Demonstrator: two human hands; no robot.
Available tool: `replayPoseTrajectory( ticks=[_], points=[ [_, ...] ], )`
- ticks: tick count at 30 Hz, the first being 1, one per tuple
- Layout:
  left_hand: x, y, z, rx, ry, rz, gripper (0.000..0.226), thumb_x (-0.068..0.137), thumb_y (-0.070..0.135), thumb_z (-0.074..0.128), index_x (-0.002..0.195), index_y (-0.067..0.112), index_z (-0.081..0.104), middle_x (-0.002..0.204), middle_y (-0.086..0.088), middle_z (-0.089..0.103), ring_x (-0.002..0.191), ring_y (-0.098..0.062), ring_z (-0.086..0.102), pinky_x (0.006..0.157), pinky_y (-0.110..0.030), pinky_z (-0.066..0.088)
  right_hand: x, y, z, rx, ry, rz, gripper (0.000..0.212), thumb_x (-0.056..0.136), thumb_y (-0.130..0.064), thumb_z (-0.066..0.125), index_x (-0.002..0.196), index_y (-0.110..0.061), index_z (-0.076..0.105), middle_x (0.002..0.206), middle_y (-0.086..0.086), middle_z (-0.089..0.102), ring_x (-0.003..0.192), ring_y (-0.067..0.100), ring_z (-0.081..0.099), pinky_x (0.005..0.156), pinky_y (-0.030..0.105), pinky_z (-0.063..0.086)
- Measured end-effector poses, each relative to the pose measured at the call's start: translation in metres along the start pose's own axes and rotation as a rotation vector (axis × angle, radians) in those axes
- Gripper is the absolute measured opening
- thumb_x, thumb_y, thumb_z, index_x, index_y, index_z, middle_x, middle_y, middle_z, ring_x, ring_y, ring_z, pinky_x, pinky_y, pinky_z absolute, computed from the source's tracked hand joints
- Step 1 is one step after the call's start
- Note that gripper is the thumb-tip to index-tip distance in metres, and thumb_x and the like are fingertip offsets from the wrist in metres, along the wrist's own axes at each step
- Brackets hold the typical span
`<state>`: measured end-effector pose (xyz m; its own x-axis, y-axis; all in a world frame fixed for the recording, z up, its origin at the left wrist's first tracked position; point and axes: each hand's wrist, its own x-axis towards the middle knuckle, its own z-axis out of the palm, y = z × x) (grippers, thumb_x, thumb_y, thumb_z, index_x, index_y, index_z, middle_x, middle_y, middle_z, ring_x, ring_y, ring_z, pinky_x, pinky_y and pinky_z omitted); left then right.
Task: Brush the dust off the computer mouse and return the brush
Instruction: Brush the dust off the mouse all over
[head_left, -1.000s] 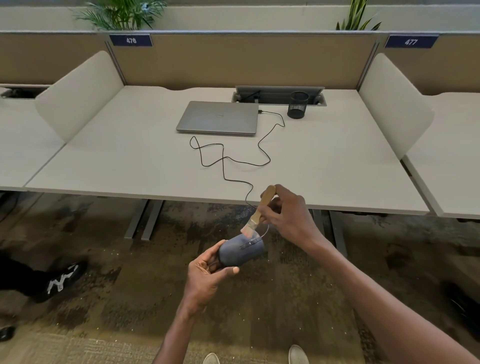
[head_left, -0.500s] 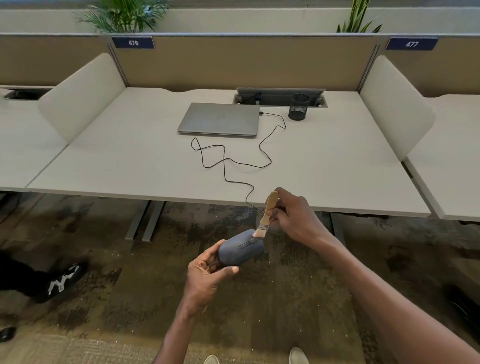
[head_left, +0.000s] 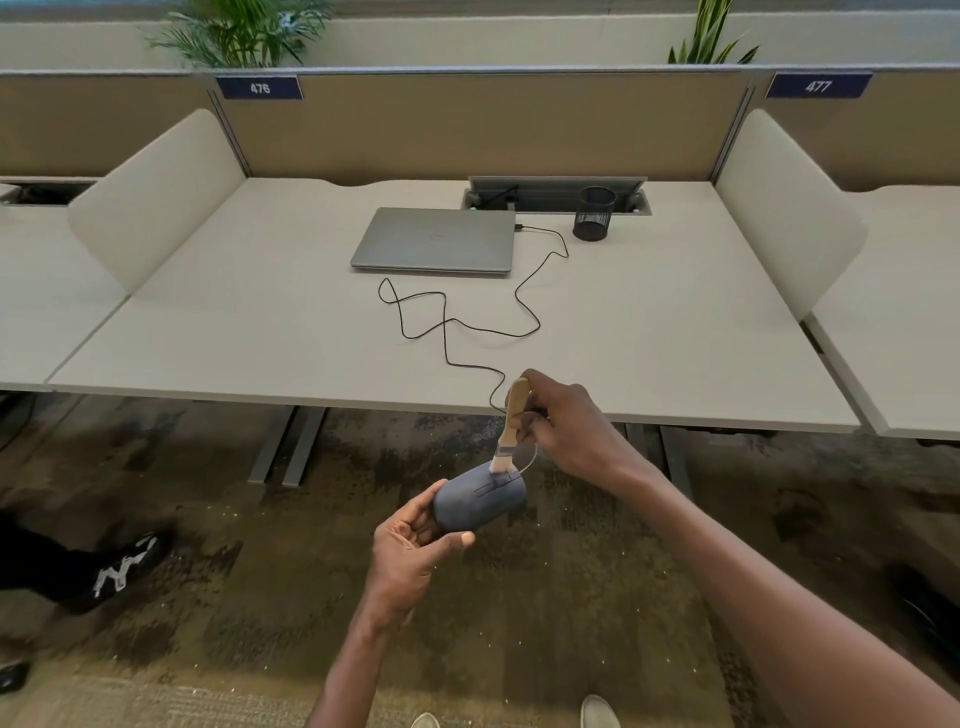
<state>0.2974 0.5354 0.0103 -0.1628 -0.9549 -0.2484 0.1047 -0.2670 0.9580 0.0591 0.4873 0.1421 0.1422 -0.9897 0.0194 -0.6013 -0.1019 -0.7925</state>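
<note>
From the head camera, the mouse (head_left: 479, 500) was held up in the air, just in front of the desk (head_left: 260, 338) edge. The left hand (head_left: 410, 558) had its fingers and thumb wrapped round the mouse's back end. The right hand (head_left: 563, 423) pinched the brush (head_left: 510, 427), bristles touching the mouse's front. Soft, short strokes away from the body would probably work best, with the mouse kept steady.
</note>
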Motion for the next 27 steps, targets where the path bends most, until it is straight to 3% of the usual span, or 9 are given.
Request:
replayPoseTrajectory(
  ticks=[9, 14, 21, 27],
  points=[
    [0.000, -0.001, -0.003, 0.007, -0.018, -0.009, 0.078, 0.059, 0.002, 0.088, 0.129, 0.020, 0.062, 0.121, 0.006, 0.075, 0.116, -0.015, 0.070, 0.088, -0.024, 0.059, -0.003, -0.001, 0.005, -0.017, -0.017, -0.002, 0.025, 0.094, 0.004, 0.052, 0.103, -0.018, 0.057, 0.088, 0.004, 0.074, 0.078, 0.012, 0.072, 0.073, 0.031, 0.062],
    [-0.001, -0.002, -0.004, 0.014, -0.011, -0.011, 0.077, 0.059, 0.002, 0.090, 0.129, 0.022, 0.063, 0.125, 0.000, 0.073, 0.118, -0.018, 0.069, 0.088, -0.024, 0.059, -0.005, 0.003, 0.002, 0.020, 0.107, -0.003, 0.017, 0.096, 0.003, 0.053, 0.101, -0.013, 0.056, 0.087, 0.006, 0.074, 0.075, 0.014, 0.073, 0.066, 0.026, 0.061],
    [0.002, 0.001, -0.007, -0.019, -0.017, 0.004, 0.079, 0.058, 0.002, 0.089, 0.131, 0.020, 0.062, 0.127, -0.002, 0.072, 0.118, -0.019, 0.069, 0.089, -0.026, 0.059, -0.010, 0.012, -0.009, -0.031, 0.037, 0.033, 0.021, 0.094, 0.002, 0.055, 0.096, -0.019, 0.058, 0.084, 0.001, 0.074, 0.072, 0.011, 0.074, 0.074, 0.042, 0.064],
    [0.000, 0.002, -0.007, -0.021, -0.065, -0.008, 0.078, 0.060, -0.002, 0.088, 0.130, 0.018, 0.062, 0.127, -0.003, 0.072, 0.119, -0.020, 0.068, 0.089, -0.027, 0.059, -0.003, 0.014, -0.006, 0.029, 0.127, 0.044, 0.022, 0.093, 0.006, 0.050, 0.096, -0.014, 0.058, 0.086, 0.008, 0.073, 0.080, 0.020, 0.074, 0.074, 0.048, 0.064]
  ],
)
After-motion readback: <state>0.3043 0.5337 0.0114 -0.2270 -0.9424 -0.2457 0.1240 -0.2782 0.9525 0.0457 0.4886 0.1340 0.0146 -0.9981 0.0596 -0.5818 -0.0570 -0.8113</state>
